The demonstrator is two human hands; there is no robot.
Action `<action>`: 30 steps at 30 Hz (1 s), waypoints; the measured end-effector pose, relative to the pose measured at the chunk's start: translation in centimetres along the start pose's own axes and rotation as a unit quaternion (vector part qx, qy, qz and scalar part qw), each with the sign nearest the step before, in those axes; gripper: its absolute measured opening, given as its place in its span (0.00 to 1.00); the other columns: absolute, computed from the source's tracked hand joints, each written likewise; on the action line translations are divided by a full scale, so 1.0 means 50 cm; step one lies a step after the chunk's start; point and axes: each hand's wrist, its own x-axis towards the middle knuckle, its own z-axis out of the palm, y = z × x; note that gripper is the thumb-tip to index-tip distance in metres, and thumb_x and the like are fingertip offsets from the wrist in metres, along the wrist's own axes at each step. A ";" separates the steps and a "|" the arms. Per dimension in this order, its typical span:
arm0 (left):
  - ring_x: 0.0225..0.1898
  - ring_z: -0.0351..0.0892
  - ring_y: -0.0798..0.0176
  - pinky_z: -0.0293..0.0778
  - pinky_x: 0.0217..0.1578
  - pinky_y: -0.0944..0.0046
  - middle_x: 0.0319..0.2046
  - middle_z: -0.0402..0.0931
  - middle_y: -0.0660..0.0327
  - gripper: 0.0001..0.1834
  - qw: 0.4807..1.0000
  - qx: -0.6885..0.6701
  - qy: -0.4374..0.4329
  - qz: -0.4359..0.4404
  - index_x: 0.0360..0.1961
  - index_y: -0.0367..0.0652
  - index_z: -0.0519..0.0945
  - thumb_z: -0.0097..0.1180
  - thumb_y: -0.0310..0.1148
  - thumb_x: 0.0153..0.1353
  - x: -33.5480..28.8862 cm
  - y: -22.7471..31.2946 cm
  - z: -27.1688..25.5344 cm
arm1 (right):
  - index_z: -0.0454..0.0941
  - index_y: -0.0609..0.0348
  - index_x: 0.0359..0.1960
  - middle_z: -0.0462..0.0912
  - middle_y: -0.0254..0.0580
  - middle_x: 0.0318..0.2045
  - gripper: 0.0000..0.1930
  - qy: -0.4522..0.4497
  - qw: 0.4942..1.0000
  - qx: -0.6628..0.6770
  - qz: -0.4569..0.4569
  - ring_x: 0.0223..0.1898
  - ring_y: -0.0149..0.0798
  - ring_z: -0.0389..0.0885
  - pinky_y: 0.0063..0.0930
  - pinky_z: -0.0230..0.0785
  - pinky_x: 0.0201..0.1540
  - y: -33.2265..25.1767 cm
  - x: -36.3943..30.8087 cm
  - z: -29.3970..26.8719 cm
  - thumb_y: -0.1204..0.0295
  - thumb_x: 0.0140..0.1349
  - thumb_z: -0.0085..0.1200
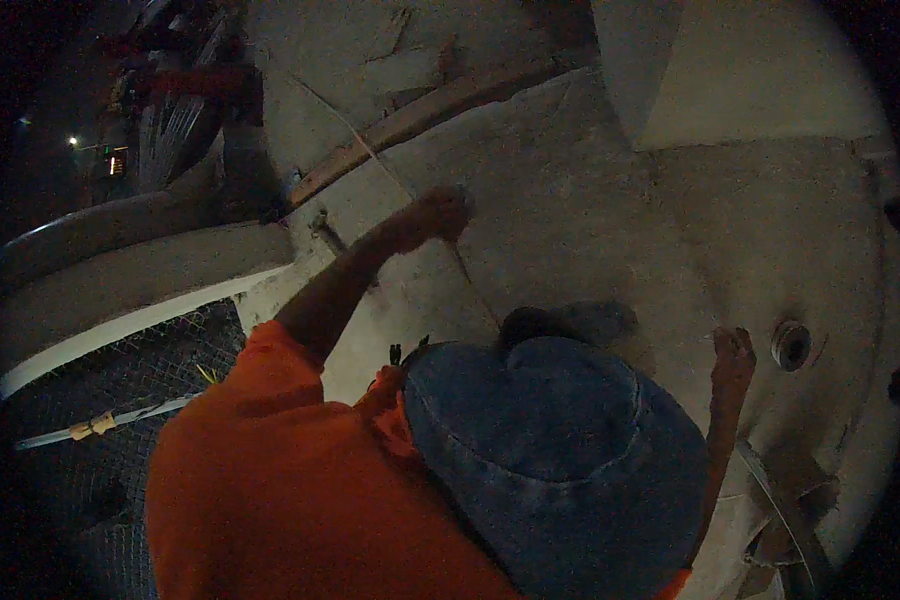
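Observation:
My left hand (438, 218) reaches forward from a short orange sleeve (285, 352). It is closed around a thin pale cord (375, 155), which runs from the far left, through the fist, and down toward a dark rounded shape (535, 325). Off to the right, my right hand (734, 350) is held with its fingers pinched together; a tiny pale bit shows at the fingertips, too small to name. Between my arms bulges rounded blue denim cloth (560, 430), hiding much of my right arm. Just right of my right hand lies a pale ring-shaped thing (791, 345) with a dark centre.
The light is dim. A long wooden strip (420, 130) crosses the pale surface (570, 200) at the back. Wire mesh (190, 345) and a pole with a tan wrap (92, 428) are at left. Bent strips (785, 510) lie at lower right, a pale block (760, 90) beyond.

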 end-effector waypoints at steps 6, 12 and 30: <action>0.53 0.74 0.66 0.76 0.48 0.61 0.56 0.72 0.59 0.24 0.970 0.227 -0.081 -0.039 0.62 0.44 0.72 0.56 0.37 0.66 -0.015 0.064 0.039 | 0.77 0.63 0.38 0.78 0.39 0.33 0.10 -0.055 0.998 -0.012 0.024 0.36 0.32 0.73 0.27 0.67 0.44 -0.041 0.003 0.010 0.67 0.67 0.53; 0.48 0.74 0.54 0.74 0.49 0.55 0.49 0.72 0.53 0.21 0.944 0.206 -0.109 -0.235 0.54 0.43 0.77 0.59 0.32 0.58 -0.126 -0.118 0.212 | 0.78 0.63 0.39 0.79 0.40 0.34 0.12 -0.057 0.998 0.036 0.012 0.39 0.33 0.75 0.31 0.70 0.46 -0.046 0.011 0.021 0.65 0.69 0.51; 0.44 0.77 0.50 0.73 0.46 0.53 0.41 0.75 0.55 0.14 0.922 0.378 -0.076 -0.012 0.44 0.39 0.77 0.51 0.39 0.71 -0.009 0.227 0.310 | 0.77 0.63 0.39 0.79 0.44 0.34 0.11 -0.052 0.998 -0.028 -0.032 0.35 0.39 0.74 0.33 0.68 0.42 -0.025 0.054 -0.010 0.67 0.63 0.53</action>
